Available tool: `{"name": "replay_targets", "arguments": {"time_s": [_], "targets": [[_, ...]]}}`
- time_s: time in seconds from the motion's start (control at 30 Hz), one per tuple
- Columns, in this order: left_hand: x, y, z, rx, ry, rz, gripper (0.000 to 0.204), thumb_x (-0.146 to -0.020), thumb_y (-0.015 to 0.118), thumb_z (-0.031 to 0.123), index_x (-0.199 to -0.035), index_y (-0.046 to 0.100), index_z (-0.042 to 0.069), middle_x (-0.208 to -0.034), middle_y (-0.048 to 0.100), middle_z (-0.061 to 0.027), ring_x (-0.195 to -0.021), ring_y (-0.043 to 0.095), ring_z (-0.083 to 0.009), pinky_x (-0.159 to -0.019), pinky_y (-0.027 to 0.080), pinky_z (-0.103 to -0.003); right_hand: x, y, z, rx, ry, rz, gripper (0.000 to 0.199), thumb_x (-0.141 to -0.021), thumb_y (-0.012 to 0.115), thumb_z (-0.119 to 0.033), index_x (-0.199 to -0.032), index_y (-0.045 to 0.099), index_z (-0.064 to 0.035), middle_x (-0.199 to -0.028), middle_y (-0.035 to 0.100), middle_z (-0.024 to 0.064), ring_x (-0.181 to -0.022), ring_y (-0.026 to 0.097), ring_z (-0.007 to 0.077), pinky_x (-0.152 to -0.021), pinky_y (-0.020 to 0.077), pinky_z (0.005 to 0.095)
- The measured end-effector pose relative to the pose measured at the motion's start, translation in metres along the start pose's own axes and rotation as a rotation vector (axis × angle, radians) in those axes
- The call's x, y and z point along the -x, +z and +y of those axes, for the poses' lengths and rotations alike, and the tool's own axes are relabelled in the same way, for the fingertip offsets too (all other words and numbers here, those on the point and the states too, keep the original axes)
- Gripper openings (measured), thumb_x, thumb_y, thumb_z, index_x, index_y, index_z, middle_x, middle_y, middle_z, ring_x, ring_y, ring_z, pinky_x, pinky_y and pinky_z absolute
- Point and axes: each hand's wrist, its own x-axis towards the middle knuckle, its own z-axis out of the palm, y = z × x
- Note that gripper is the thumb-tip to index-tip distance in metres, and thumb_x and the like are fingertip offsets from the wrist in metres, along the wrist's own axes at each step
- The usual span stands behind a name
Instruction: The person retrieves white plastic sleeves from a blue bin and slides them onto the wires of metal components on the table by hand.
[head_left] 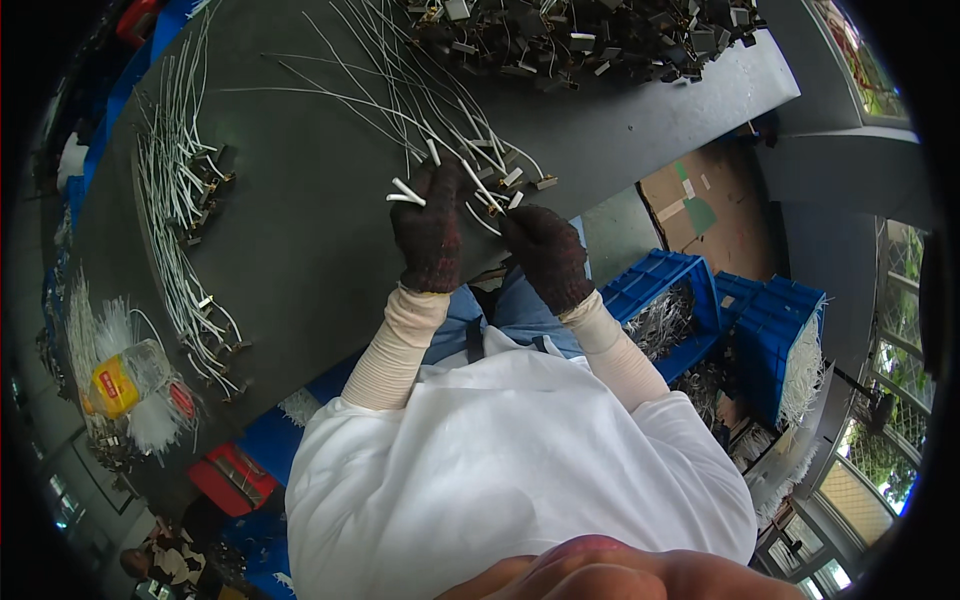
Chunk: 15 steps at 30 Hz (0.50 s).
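Note:
My left hand [430, 230], in a dark knitted glove, is closed around several short white tubes [405, 192] whose ends stick out past the fingers. To its right, my gloved right hand [545, 255] pinches the end of a white wire [484, 190] close to a small brass-coloured fitting. The fingertips hide part of that end. Just beyond both hands lies a loose bundle of thin white wires [385, 85], several of them ending in small dark and metallic blocks [512, 177].
A dark table [310, 230] carries a heap of small black and metallic parts [580, 45] at the far right. Rows of wires [165, 190] lie on the left, near a bottle with a yellow label [130, 380]. Blue crates [765, 335] stand at the right, a red crate [232, 480] lower left.

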Motion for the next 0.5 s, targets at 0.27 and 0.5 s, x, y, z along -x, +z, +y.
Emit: {"name": "replay_targets", "arguments": {"time_s": [0.27,0.5], "targets": [[-0.020,0.001,0.001,0.007,-0.178,-0.105,0.018,-0.093,0.061,0.015,-0.091,0.067,-0.002,-0.079,0.068,-0.0074,-0.069,0.065,-0.0129,-0.063,0.054,-0.025,0.012,-0.003,-0.014,0.184,-0.146,-0.005,0.031,-0.082,0.070,-0.012,-0.112,0.064,-0.0054,-0.098,0.064,0.0160,-0.086,0.066,0.0307,-0.075,0.0525,0.0354],[-0.013,0.000,-0.006,-0.119,-0.140,-0.172,0.019,-0.095,0.058,0.017,-0.096,0.068,0.001,-0.081,0.068,-0.0029,-0.074,0.064,-0.0109,-0.065,0.049,-0.025,-0.004,0.004,-0.019,-0.153,-0.094,0.046,0.049,-0.085,0.071,-0.008,-0.131,0.052,-0.0046,-0.113,0.064,0.0126,-0.094,0.065,0.0202,-0.080,0.0529,0.0322]]}}
